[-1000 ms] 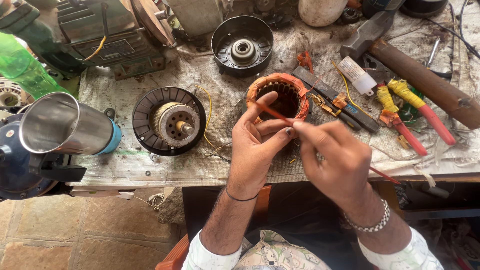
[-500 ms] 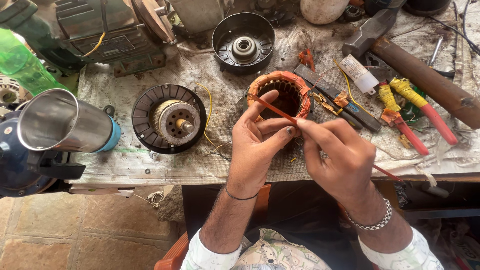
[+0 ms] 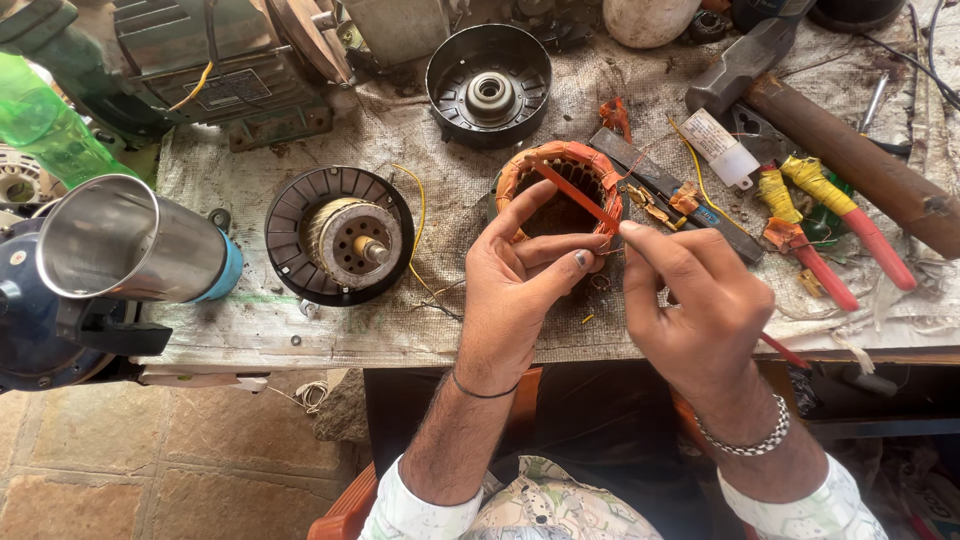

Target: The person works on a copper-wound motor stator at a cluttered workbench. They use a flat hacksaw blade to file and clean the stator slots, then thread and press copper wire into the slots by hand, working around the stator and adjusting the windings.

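An orange-wound stator ring [image 3: 560, 165] stands on the workbench in front of me. My left hand [image 3: 525, 280] rests against its near side, thumb raised and fingers curled toward the ring's rim. My right hand [image 3: 700, 300] pinches a thin red strip [image 3: 575, 192] that slants up-left across the stator's opening. The lower end of the strip passes under my right palm and shows again near the bench edge [image 3: 785, 352]. A thin band circles my left wrist and a metal chain bracelet my right.
A rotor in a black finned housing [image 3: 340, 235] lies to the left, a black end cap [image 3: 488, 70] behind. Pliers with yellow and red handles [image 3: 820, 215], a hammer [image 3: 850, 150], a small white bottle [image 3: 722, 148], a steel tube [image 3: 125, 240] and a green bottle [image 3: 45, 125] surround them.
My hands and the red strip stay at the stator. My right fingers have closed up toward the left fingertips, and the strip's tip has crept slightly further across the opening.
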A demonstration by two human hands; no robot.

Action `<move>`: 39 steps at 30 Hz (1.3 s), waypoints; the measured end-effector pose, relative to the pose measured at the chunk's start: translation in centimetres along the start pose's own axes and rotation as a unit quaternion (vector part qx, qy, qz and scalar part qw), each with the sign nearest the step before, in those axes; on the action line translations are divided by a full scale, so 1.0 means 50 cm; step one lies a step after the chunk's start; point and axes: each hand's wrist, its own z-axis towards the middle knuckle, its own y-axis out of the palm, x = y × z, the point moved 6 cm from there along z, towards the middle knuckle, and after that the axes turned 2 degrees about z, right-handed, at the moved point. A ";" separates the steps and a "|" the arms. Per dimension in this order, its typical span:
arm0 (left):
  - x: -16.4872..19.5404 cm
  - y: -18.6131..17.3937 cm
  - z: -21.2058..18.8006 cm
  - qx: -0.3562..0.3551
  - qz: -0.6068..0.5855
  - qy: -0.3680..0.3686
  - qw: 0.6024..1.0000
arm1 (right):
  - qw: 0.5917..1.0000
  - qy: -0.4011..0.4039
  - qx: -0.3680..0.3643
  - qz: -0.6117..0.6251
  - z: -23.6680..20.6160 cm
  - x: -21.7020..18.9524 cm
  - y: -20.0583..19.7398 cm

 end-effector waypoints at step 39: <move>-0.001 -0.008 0.001 0.012 0.015 0.013 1.000 | 0.993 -0.082 -0.053 0.067 0.004 -0.021 -0.002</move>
